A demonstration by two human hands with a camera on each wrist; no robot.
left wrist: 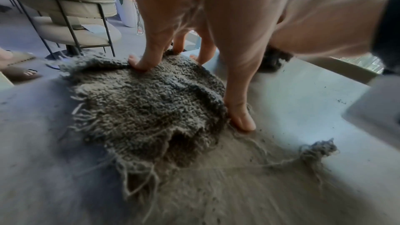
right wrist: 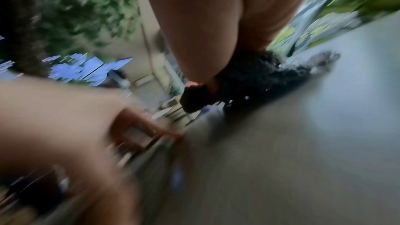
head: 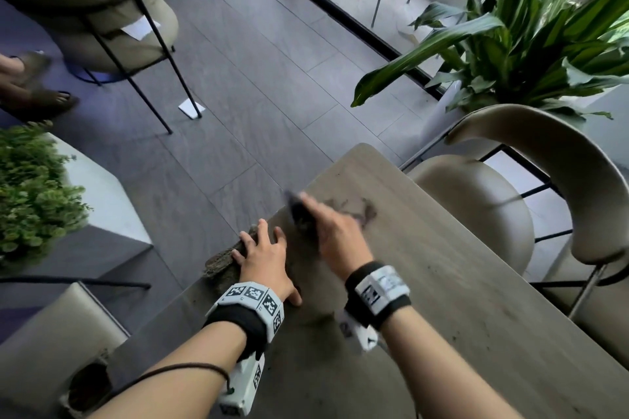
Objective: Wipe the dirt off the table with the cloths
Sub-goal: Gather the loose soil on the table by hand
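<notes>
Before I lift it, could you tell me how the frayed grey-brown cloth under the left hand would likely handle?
Probably floppy: the frayed cloth bunches into folds under the left hand. Probably light, being thin looped pile. Loose threads at its torn edge may snag or shed, and it may drop grit onto the table.

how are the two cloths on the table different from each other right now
The grey-brown cloth is lighter and frayed; the dark cloth is nearly black. The grey-brown cloth lies spread flat under the left hand at the table edge; the dark cloth is bunched in the right hand, further in. Both look shaggy.
</notes>
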